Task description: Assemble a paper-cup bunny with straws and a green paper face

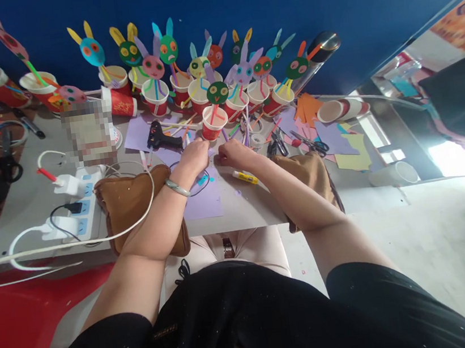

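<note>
My left hand point(196, 157), its fingers curled, is just in front of a small red and white cup point(214, 124) that bears a dark green rabbit face point(217, 92). Its fingertips and anything in them are hidden. To the right, my right hand point(232, 154) is closed low over the table; a purple strip point(224, 135) shows right behind it, and I cannot make out what the fingers hold. A yellow glue stick point(245, 177) lies below the right hand. Purple paper point(204, 200) lies under and in front of the left hand.
Several cups with paper rabbit faces point(153, 68) stand along the blue wall. A black glue gun point(163, 137) lies left of my hands. Scissors point(317, 147) and coloured paper point(352, 152) are to the right. White cables run by a power strip point(85, 207) and over a brown cushion point(127, 205).
</note>
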Available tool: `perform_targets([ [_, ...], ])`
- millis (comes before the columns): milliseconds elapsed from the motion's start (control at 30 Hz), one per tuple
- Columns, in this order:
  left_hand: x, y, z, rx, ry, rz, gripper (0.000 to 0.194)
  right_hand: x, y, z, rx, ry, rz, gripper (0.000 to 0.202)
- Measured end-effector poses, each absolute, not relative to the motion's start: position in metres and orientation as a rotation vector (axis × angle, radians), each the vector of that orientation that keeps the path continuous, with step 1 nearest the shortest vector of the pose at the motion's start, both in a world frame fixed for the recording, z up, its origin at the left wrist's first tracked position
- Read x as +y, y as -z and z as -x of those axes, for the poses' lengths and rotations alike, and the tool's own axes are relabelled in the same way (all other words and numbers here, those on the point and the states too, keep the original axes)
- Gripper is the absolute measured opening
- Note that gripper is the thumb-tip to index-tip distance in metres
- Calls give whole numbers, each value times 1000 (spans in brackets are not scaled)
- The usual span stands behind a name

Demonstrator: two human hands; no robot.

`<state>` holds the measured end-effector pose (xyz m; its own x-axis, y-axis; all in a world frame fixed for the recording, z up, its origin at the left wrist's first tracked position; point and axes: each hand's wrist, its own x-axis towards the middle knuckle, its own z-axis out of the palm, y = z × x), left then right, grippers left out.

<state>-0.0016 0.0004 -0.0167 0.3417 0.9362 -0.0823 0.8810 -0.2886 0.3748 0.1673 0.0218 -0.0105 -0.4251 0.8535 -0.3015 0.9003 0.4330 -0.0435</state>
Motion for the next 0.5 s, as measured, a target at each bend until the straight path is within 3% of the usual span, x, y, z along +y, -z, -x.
perform_targets([
  [133, -1, 15, 2, 1601, -220, -2257, 40, 18, 8, -177, 2498, 422, -1678, 19],
  [300, 0, 15, 3, 1602, -198, -2265, 37, -33, -24, -251, 2586, 809, -2190, 7],
  [367, 0, 17, 3, 1597, -205, -2267, 36, -70, -38, -306, 2576, 893, -2391, 18],
  [500, 0, 20, 3, 1609, -222, -2281, 35, -155, -45, -430, 2558, 609, -2707, 31],
])
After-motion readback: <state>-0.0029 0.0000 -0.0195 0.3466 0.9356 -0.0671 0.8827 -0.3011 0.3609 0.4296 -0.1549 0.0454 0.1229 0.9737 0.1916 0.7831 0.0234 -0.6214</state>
